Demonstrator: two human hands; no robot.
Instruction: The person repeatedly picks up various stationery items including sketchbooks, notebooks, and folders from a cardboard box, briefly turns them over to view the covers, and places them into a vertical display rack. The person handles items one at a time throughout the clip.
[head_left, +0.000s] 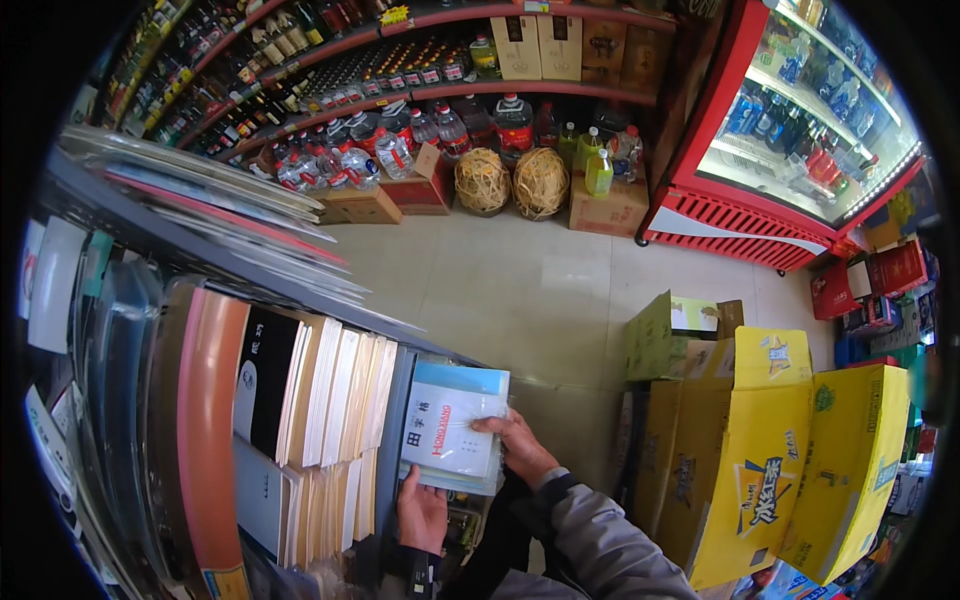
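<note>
A thin stack of exercise books (450, 425) with a white and pale blue cover lies in front of me, apparently in clear plastic wrap. My right hand (525, 447) grips its right edge, thumb on top and the other fingers out of sight underneath. At the lower left edge, my left hand (422, 512) is closed on the books, its palm turned up and its fingertips partly covered by them. Just left of the books stand tightly packed rows of paper-edged notebooks (340, 400), beside a dark shelf divider.
Large yellow cartons (730, 460) stand on the right, a green box (665, 335) behind them. Across the tiled floor (530, 290) are shelves of bottles (410, 75), two woven round jars (540, 183) and a red glass-door fridge (790, 130). Folders (130, 340) fill the left rack.
</note>
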